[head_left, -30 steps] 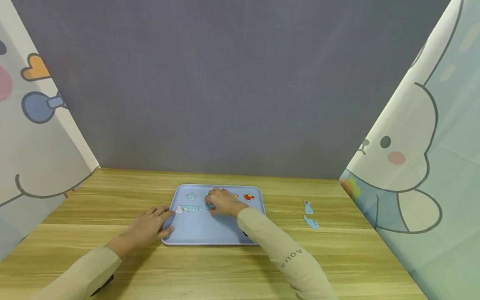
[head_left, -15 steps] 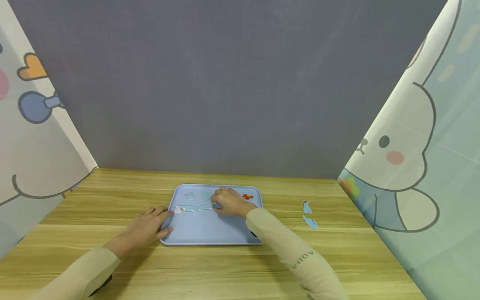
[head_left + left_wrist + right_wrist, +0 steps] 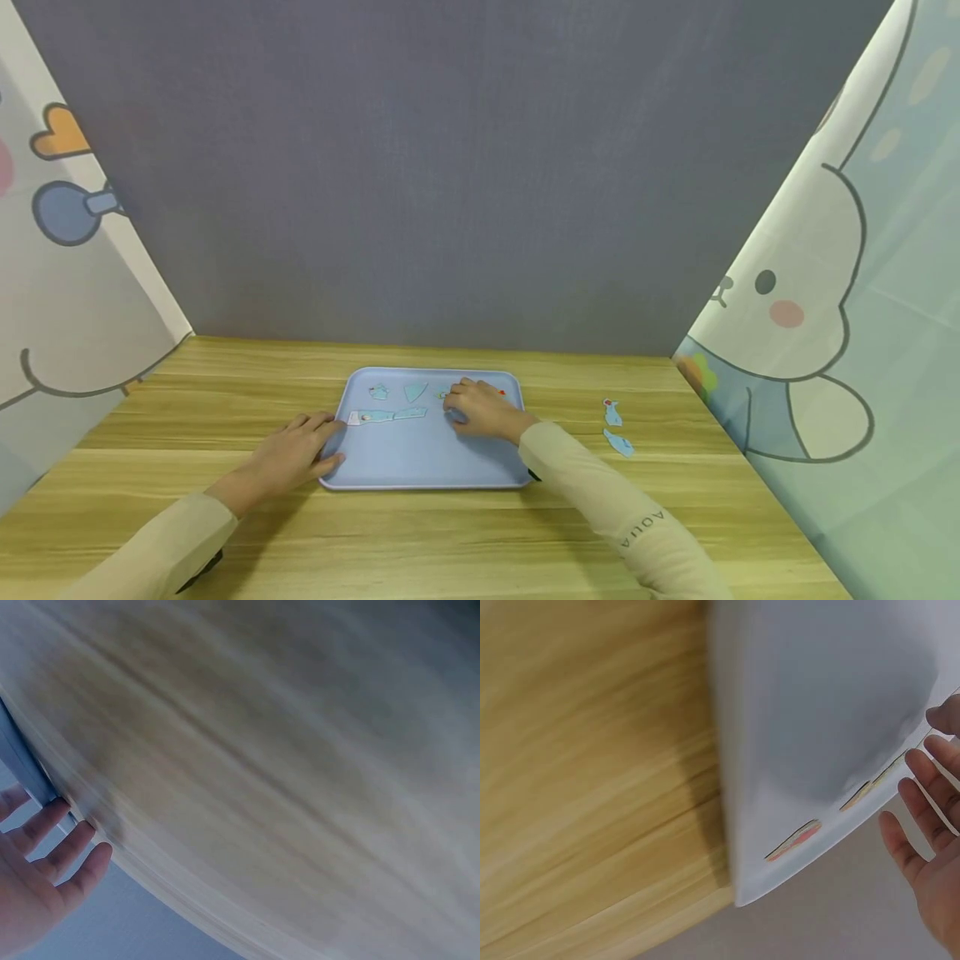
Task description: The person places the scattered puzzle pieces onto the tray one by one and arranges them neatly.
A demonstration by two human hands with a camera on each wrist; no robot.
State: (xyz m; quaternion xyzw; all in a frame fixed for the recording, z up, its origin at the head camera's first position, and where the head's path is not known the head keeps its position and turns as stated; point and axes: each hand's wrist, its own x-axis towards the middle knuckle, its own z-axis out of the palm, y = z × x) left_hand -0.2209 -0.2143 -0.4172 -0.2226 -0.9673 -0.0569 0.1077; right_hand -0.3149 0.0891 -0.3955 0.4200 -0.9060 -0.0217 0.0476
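Your left hand [image 3: 292, 450] lies at the left edge of the pale blue, round-cornered rectangular tray [image 3: 427, 458], its fingers spread and relaxed, the thumb reaching over the rim towards the near left corner; your right hand [image 3: 483, 410] is over the tray's right half, towards the far edge, its fingers apart and gently curved, with no piece visible between them; whether its fingertips touch the small, partly hidden flat piece [image 3: 442, 396] just beside them, you cannot tell; a pale blue printed strip of flat pieces [image 3: 381, 416] runs inward from the tray's left edge; beyond it, a small pale blue irregular piece [image 3: 380, 392] lies near the far left corner, with a pale blue flat triangular piece [image 3: 416, 392] to its right; a flat red piece [image 3: 502, 392] shows behind your right hand, near the far right corner; off the tray's right edge, two pale blue irregular flat pieces [image 3: 618, 443] lie on the wood-grain desk [image 3: 420, 542].
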